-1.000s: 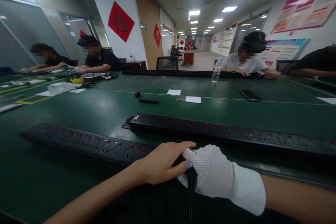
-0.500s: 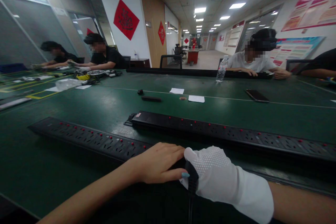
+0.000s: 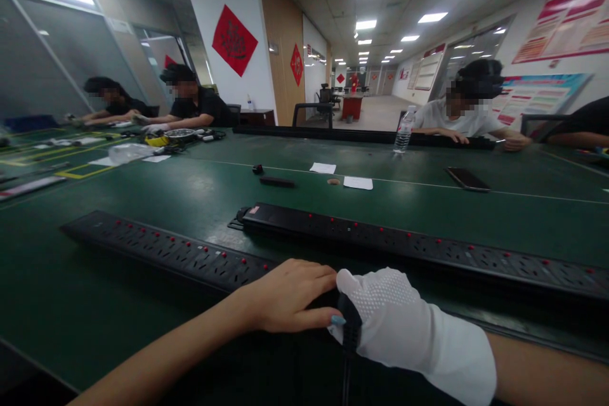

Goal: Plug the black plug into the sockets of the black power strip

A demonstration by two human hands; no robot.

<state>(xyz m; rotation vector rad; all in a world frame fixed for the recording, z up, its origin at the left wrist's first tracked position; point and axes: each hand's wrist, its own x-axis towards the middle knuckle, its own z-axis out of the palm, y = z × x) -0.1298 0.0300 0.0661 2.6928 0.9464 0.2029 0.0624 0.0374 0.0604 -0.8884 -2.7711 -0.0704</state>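
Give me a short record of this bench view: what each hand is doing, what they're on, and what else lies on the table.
Left hand: bare, palm down on the near long black power strip.
Right hand: in a white dotted fabric glove, closed around a black plug and cable at that strip.
Surface: dark green table.
Behind: second long black power strip.
Farther off: clear plastic water bottle, black phone, two white paper slips.

Couldn't see where the near power strip [image 3: 181,255] ended, hidden under the left hand [image 3: 285,297] and gloved right hand [image 3: 404,323]. Black plug [image 3: 349,328] mostly covered by fingers [image 3: 311,317]. Far strip [image 3: 428,248] cut off at right edge.
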